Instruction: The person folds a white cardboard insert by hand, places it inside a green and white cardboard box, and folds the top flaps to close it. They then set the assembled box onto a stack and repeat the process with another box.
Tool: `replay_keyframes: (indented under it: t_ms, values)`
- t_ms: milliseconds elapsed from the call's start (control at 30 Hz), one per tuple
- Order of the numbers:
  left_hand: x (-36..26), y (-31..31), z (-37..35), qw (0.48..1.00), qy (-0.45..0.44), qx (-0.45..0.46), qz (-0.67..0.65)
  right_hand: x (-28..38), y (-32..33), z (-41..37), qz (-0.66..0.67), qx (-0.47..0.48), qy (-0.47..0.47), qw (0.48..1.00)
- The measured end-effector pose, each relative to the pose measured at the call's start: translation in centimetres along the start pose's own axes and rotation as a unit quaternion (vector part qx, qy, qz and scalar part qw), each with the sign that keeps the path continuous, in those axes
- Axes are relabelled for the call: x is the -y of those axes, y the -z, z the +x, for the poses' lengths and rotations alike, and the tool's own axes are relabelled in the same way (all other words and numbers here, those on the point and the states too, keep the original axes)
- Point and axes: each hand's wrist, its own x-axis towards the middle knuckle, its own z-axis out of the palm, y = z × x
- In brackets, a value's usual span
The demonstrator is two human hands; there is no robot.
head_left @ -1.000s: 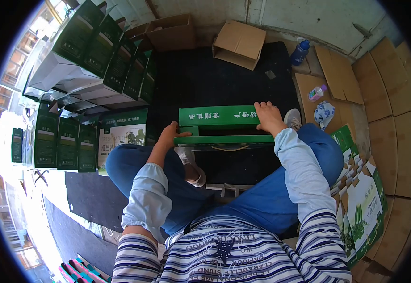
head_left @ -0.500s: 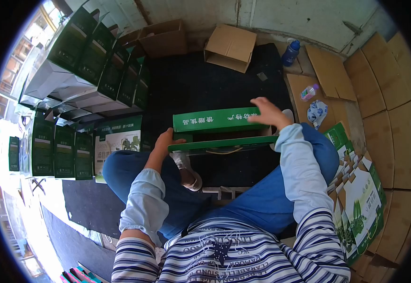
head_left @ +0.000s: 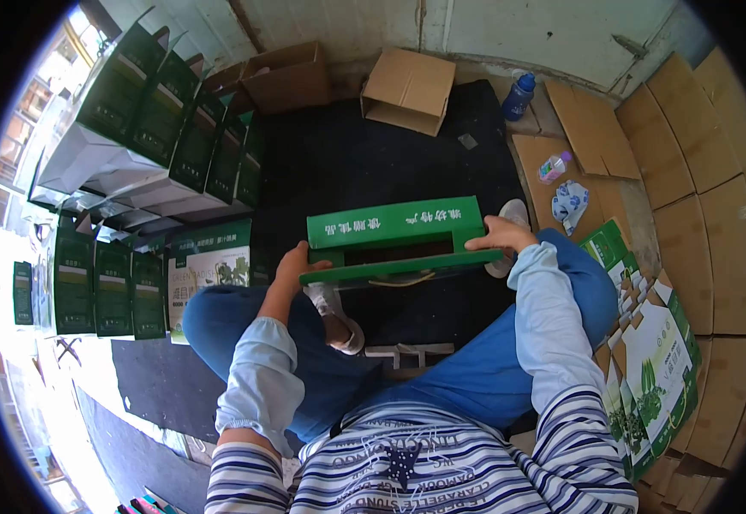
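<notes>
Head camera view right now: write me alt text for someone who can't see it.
A seated person's left hand and right hand hold opposite ends of an open green carton before them. Dark green boxes stand in rows at left; green-and-white cartons and brown cardboard boxes are at right.

Room between green box (head_left: 390,224) and brown carton (head_left: 411,81) — stacked boxes (head_left: 146,94) left, bottle (head_left: 519,98) right
</notes>
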Motion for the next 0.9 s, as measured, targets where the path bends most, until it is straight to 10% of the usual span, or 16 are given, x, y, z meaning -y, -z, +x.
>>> replay_keyframes:
  t_ms: [500, 733, 900]
  values:
    - [0.6, -0.6, 0.1, 0.997, -0.018, -0.019, -0.068, -3.4, -3.1, 3.4, -0.117, -0.132, 0.112, 0.978]
    - [7.4, -2.1, 2.4, 0.983, -0.017, 0.100, -0.153, -5.6, -1.7, 1.2, 0.307, -0.035, -0.061, 0.949]
    - [4.4, -2.6, -0.8, 0.981, 0.033, 0.191, -0.029, -7.2, -5.5, 1.0, -0.016, 0.029, -0.004, 0.999]
